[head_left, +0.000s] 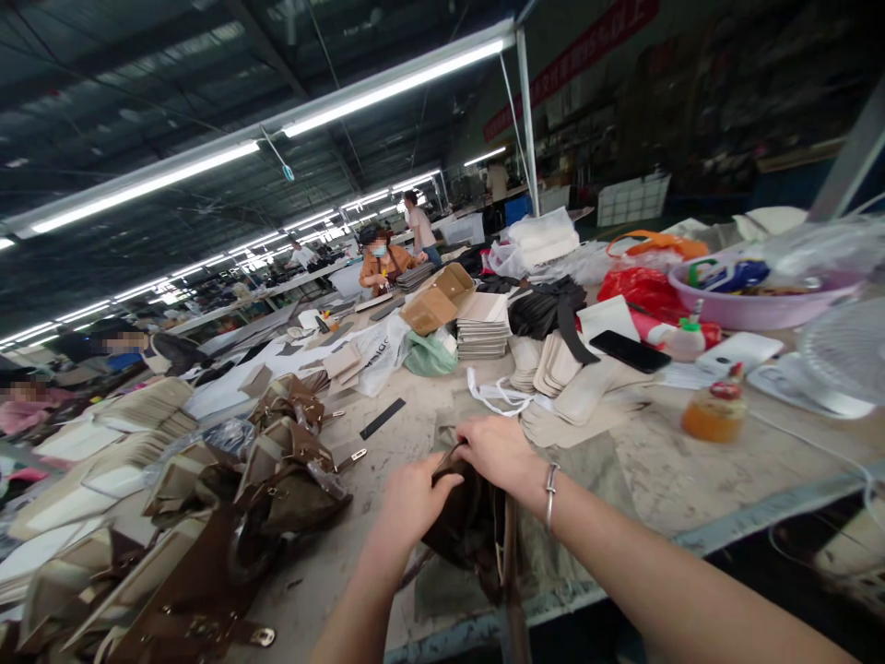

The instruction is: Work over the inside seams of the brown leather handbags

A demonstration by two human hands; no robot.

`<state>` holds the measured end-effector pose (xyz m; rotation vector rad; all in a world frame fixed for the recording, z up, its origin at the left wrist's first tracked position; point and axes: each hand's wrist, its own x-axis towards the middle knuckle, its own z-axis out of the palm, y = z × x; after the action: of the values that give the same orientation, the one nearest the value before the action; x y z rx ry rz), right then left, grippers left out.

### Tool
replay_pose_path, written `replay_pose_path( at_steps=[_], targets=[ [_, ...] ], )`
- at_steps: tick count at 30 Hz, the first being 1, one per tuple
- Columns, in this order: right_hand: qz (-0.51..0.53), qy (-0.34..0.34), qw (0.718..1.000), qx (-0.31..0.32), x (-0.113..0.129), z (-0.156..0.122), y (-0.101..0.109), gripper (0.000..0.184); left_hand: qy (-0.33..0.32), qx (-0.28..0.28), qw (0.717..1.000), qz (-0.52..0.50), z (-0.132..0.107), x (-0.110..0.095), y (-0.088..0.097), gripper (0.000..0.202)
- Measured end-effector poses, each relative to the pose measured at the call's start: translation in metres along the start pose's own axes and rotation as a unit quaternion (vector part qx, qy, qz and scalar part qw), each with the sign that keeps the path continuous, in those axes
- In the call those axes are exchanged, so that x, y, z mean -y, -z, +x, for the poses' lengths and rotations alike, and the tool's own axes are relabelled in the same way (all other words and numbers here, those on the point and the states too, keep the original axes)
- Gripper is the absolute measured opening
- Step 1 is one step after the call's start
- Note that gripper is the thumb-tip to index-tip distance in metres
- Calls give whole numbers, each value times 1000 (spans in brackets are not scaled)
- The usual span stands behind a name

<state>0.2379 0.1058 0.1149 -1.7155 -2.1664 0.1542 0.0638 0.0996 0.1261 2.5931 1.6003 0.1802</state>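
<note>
A dark brown handbag stands at the table's near edge, partly hidden by my hands and forearms. My left hand is closed on its upper left edge, with the thumb lying along the rim. At the far side of the same rim, my right hand pinches the edge between thumb and fingers; a silver bracelet circles that wrist. A brown strap hangs from the bag over the table edge. Beneath the bag lies a grey-green cloth.
Several brown-and-beige bag pieces with metal clasps pile up on the left. A jar of amber liquid, a black phone and a lilac basin stand right. Beyond are stacked beige panels and a person in an orange top.
</note>
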Motion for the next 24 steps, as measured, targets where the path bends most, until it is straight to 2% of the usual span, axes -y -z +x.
replay_pose_path(
  at_steps=[1, 4, 10, 17, 24],
  targets=[
    [-4, 0, 1000, 2, -1, 0, 1, 16, 2, -1, 1000, 9, 6, 0, -2, 15],
    [-16, 13, 1000, 6, -5, -3, 6, 13, 16, -9, 1000, 12, 15, 2, -7, 25],
    [-40, 16, 999, 0, -7, -7, 16, 15, 28, -12, 1000, 4, 13, 4, -7, 25],
    [-55, -13, 998, -4, -5, -4, 12, 16, 33, -8, 999, -2, 14, -3, -5, 21],
    [-57, -26, 998, -12, -2, -1, 10, 17, 26, -10, 1000, -7, 14, -2, -3, 18]
  ],
)
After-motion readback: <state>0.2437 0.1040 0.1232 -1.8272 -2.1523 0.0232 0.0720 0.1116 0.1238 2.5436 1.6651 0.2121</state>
